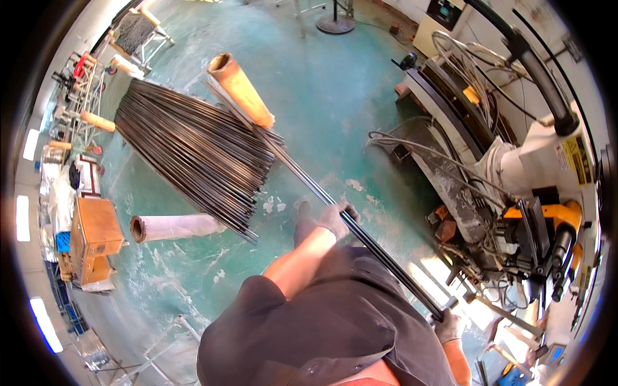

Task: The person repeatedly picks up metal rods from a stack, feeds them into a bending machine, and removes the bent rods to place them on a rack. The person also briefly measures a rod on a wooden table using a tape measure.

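Observation:
A small bundle of long, thin metal rods (386,257) runs slantwise across the front of my body. My left hand (333,220), in a light grey glove, is wrapped round its middle. Lower right, my right hand (449,325), gloved too, grips the near end. The far end reaches over the edge of a large fanned pile of dark rods (199,151), beside an orange-brown tube (241,90); whether the bundle touches either is unclear. A pale, hollow tube (177,227) lies by the pile's near end, and seems to pass under it.
On the right stands a large machine (515,161) with hoses, cables and an orange-black part (553,222). Wooden boxes (96,228) and cluttered racks (87,116) line the left. A round black stand base (335,24) rests on the green floor (322,83) at the back.

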A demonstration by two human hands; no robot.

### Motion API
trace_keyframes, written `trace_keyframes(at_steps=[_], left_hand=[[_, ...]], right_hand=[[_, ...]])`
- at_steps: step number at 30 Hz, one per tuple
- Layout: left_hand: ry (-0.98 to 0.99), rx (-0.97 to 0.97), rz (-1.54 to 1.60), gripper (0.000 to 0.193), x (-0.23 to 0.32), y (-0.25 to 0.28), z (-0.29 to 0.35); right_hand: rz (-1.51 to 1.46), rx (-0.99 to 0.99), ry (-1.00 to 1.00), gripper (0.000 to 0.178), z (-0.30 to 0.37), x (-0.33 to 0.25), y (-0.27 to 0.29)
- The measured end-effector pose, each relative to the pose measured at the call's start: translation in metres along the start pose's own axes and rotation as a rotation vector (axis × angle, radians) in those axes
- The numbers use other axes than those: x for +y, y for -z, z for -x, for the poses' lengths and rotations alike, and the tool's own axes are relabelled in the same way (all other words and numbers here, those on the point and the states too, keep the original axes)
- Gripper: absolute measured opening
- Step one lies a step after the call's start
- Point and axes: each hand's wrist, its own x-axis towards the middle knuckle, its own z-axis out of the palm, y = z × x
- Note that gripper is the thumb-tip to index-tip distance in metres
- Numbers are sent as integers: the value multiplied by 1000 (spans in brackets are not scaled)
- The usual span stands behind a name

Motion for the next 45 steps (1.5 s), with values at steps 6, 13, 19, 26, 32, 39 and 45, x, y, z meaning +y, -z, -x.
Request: trace_keyframes(at_steps=[6,13,19,26,32,39,45], left_hand=[[-113,-36,-152,16,4,-69,88],[-394,-385,-307,17,61,-185,145],[-275,-659,-443,17,10,-277,145],[-250,-852,-599,20,-26,-339,111],[10,-992,-721,24,-136,-356,92],[-211,-1035,-645,43,-130,-453,79],[-167,-1001,-750,32,-162,-464,22]], right_hand=[[87,265,-174,1,39,160,-26],[-233,363,-397,8,-35,90,6],[-244,817,-445,16,-99,42,-13],[-2693,961,-530,49,-110,8,17],[-3189,1083,-335,52,-140,17,64],[-2849,1333,-355,26,-127,183,30],[-2628,1315,-353,27,-138,275,54]])
